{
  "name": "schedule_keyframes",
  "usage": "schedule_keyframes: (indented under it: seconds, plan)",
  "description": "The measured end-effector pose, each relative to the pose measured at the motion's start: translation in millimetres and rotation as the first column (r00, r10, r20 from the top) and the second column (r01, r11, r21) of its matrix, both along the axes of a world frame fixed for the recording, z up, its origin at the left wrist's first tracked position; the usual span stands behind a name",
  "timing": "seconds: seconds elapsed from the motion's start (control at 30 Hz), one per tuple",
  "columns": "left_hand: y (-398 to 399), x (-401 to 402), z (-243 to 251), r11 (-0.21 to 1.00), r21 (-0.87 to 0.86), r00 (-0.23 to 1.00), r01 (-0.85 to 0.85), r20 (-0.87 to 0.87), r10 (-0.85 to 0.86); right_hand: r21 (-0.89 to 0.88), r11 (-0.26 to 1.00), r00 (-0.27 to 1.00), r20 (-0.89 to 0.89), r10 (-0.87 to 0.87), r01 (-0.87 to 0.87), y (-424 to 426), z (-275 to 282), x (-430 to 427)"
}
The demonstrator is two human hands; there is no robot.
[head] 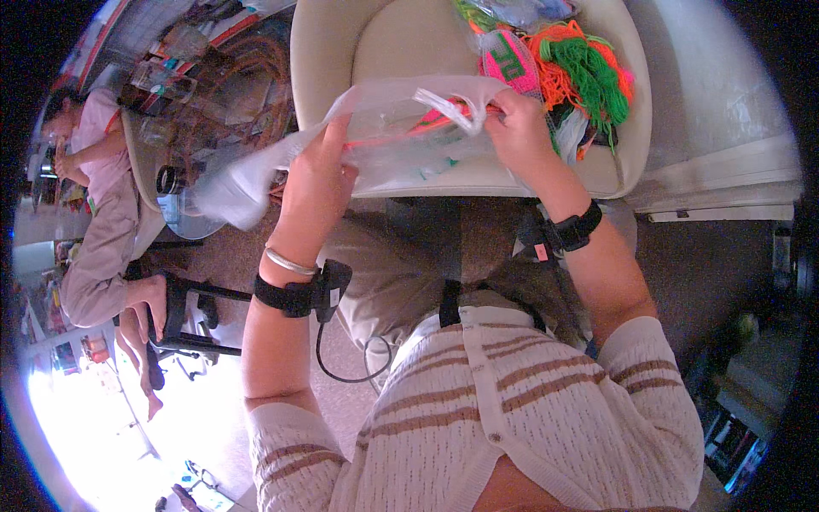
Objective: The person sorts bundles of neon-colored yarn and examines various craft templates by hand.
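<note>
A translucent plastic bag (397, 163) is stretched between my two hands over the seat of a cream chair. My left hand (320, 176) grips the bag's left part, its index finger extended along the film. At the bag's upper right, my right hand (519, 131) pinches the film beside a twisted white strip (445, 109). Pink and orange strands show at or through the film; whether they lie inside the bag is unclear. Just beyond my right hand lie a pink crocheted piece with a green pattern (510, 63) and a tangle of green (585, 73) and orange yarn.
The cream chair (409, 38) has a raised curved rim. At the left, a seated person (105, 166) is near cluttered shelves and a round glass top (189, 214). A black-framed stool (198, 320) stands below. Clear plastic packaging (531, 9) lies at the chair's far side.
</note>
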State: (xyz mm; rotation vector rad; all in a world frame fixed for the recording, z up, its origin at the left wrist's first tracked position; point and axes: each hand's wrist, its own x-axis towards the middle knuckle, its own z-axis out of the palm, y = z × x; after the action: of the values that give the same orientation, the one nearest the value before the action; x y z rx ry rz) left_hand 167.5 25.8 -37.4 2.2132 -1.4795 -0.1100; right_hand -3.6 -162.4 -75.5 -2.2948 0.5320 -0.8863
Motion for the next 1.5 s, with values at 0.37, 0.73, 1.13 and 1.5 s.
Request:
schedule_keyframes:
  seconds: [0.37,0.73,1.13,1.5]
  plan:
    - [-7,-25,-15,0.983,-0.182,0.970,0.025,-0.235,-0.068,0.623,0.350,0.604,0.777,-0.177,-0.699,-22,2,-19]
    - [-44,9,-63,0.952,0.144,0.946,0.269,0.147,-0.289,0.720,0.100,0.691,0.690,-0.215,-0.687,-6,52,-64]
    - [-71,-5,-66,0.942,-0.280,0.978,0.186,-0.035,-0.204,0.063,0.992,0.799,0.600,0.046,-0.105,-5,6,-67]
    - [-15,-139,-38,0.942,-0.323,0.035,0.095,-0.944,-0.328,0.099,0.987,0.891,0.448,0.071,-0.129,28,-1,-59]
